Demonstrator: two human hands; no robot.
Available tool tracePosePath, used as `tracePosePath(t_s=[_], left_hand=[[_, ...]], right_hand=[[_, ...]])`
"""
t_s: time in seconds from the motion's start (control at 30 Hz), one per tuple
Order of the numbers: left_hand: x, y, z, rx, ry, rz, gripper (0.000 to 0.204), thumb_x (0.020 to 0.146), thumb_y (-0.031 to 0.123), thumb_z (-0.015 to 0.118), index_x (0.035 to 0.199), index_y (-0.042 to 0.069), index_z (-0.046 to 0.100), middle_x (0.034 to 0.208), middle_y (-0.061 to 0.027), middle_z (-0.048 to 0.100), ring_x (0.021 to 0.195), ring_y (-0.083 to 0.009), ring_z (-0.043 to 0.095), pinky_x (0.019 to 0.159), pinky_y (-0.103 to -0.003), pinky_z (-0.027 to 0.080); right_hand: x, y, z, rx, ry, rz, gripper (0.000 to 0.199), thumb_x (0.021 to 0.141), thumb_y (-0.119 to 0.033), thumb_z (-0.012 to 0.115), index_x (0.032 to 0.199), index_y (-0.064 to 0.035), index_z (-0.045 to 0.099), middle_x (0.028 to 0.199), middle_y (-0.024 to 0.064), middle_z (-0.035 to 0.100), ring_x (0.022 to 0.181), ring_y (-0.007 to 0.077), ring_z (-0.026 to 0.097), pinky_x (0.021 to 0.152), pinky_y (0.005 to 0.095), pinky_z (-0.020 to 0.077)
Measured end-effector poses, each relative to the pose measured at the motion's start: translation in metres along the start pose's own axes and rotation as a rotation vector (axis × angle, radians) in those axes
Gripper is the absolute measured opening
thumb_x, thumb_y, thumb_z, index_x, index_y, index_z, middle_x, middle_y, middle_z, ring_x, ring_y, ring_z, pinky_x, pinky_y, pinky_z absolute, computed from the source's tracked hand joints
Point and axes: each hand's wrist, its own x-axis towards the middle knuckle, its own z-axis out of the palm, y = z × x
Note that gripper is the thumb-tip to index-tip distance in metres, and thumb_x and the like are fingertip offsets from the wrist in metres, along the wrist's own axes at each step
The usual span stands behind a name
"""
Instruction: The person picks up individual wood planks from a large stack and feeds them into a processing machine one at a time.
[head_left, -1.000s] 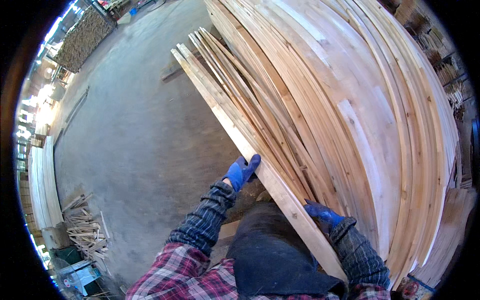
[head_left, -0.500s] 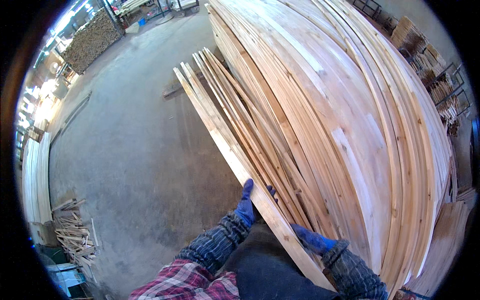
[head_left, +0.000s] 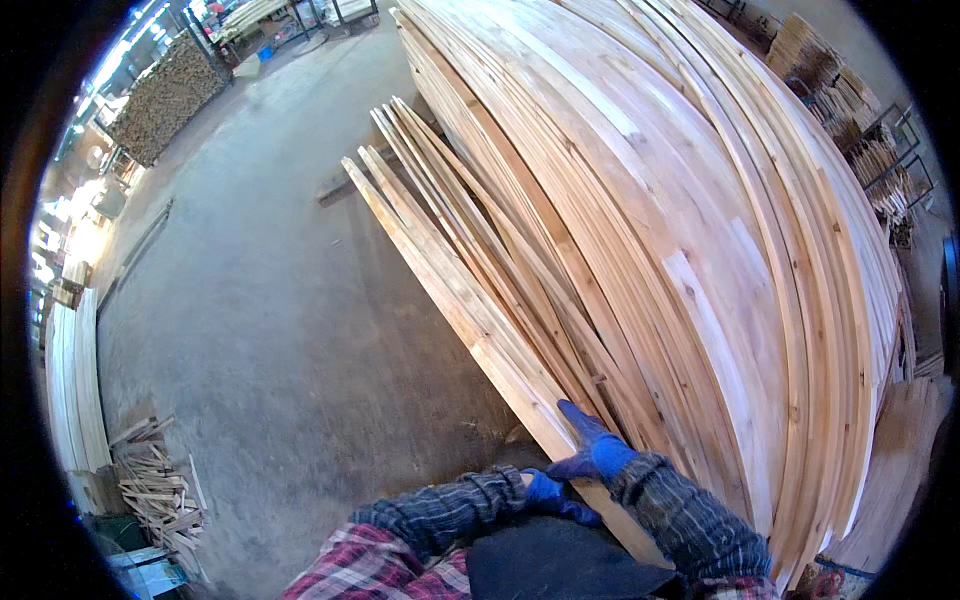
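A long pale board (head_left: 510, 385) lies slantwise in front of me, its near end running toward my body. My right hand (head_left: 603, 452), in a blue glove, rests on its upper face with the fingers and thumb spread. Close to my dark apron (head_left: 560, 560), my left hand (head_left: 556, 497), also blue-gloved, is curled at the board's left edge; its fingertips are partly hidden. Right beside this board lie several narrow wooden strips (head_left: 500, 255), fanned apart at their far ends.
A large stack of long timber (head_left: 680, 200) fills the right side. A short dark timber piece (head_left: 340, 188) is on the concrete floor (head_left: 250, 330) near the strips' far ends. Scrap sticks (head_left: 160, 490) and white boards (head_left: 75, 380) lie left; a wood pile (head_left: 168, 100) stands far left.
My left hand has moved down along the board toward my body. My right hand has moved up and left onto the board's face. The board's far end now appears slightly lower.
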Motion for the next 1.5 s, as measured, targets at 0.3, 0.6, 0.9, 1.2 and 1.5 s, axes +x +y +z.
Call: tracePosePath(t_s=[0.3,0.6,0.9,1.2,1.5], left_hand=[[-0.077,0.059,-0.102,0.982,0.776,-0.165,0.065,0.083,0.041,0.076,0.135,0.009,0.057,0.129,-0.0204,0.062,0.120,-0.0336,0.060,0.106,-0.045,0.045],[-0.031,0.014,-0.224,1.779,0.204,-0.015,0.107,0.064,0.040,0.083,0.154,0.015,0.032,0.156,-0.0187,0.033,0.145,-0.0378,0.032,0.117,-0.058,0.023],[0.016,-0.014,-0.219,1.591,-0.117,0.047,0.072,0.063,0.024,0.077,0.129,0.009,0.054,0.121,-0.0180,0.059,0.114,-0.0391,0.055,0.104,-0.056,0.039],[-0.003,0.064,-0.230,1.747,-0.108,0.139,0.079,0.056,0.031,0.084,0.124,0.006,0.053,0.107,-0.0156,0.061,0.106,-0.0401,0.056,0.102,-0.058,0.037],[0.038,0.159,-0.116,1.985,-0.284,-0.127,0.108,0.058,0.048,0.085,0.148,0.011,0.039,0.138,-0.0165,0.052,0.125,-0.0359,0.049,0.108,-0.052,0.035]], right_hand=[[-0.175,0.048,0.025,-0.506,0.338,0.205,0.089,0.069,-0.046,0.080,0.148,-0.0278,0.045,0.144,0.0284,0.045,0.120,0.0453,0.053,0.101,0.0538,0.0422],[-0.328,0.107,0.071,-0.563,0.654,0.260,0.037,0.088,-0.029,0.069,0.125,-0.0255,0.065,0.112,0.0195,0.064,0.101,0.0404,0.061,0.085,0.0543,0.0455],[-0.372,0.153,0.084,-0.453,0.637,0.341,0.084,0.065,-0.017,0.071,0.144,-0.0354,0.049,0.133,0.0125,0.058,0.115,0.0359,0.056,0.096,0.0533,0.0445],[-0.350,0.199,0.129,-0.381,0.760,0.276,0.101,0.057,-0.021,0.081,0.149,-0.0344,0.043,0.135,0.0137,0.057,0.119,0.0375,0.057,0.098,0.0521,0.0476],[-0.369,0.279,0.194,-0.456,0.965,0.295,0.083,0.064,-0.014,0.071,0.143,-0.0286,0.051,0.129,0.0151,0.060,0.119,0.0360,0.059,0.103,0.0519,0.0462]])
